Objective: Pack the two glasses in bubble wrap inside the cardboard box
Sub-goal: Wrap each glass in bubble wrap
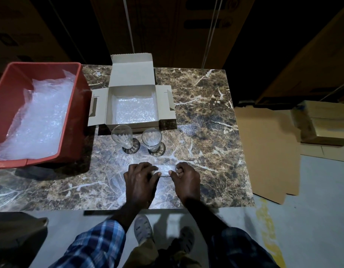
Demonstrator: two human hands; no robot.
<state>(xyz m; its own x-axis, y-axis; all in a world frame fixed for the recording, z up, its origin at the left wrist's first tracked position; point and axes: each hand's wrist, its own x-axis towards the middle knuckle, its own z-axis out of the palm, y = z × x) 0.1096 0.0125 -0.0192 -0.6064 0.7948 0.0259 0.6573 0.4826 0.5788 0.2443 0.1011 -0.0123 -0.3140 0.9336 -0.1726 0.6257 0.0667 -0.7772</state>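
1. A marble-patterned worktop (206,113) is seen from above, with a person standing at its near edge.
2. An open cardboard box (132,105) is set toward the far edge of the worktop, its lid raised at the back and its side flaps spread out left and right.
3. The floor of the box is lined with a piece of bubble wrap (135,109).
4. Two empty glasses are stood upright just in front of the box's near wall: the left glass (123,137) and the right glass (152,139), side by side and slightly apart.
5. A clear sheet of bubble wrap (128,182) is spread flat on the worktop between the glasses and the near edge.
6. A bunched part of that sheet is gripped by the left hand (140,180), whose fingers are curled over it.
7. The same bunched part is pinched by the right hand (184,177), thumb against curled fingers; the two hands are held close together, with the wrap between them.
8. A red plastic bin (78,97) is placed at the left edge of the worktop, beside the box, and is filled with more loose bubble wrap (39,117).
9. Flattened cardboard (268,151) is laid on the floor past the right edge of the worktop.
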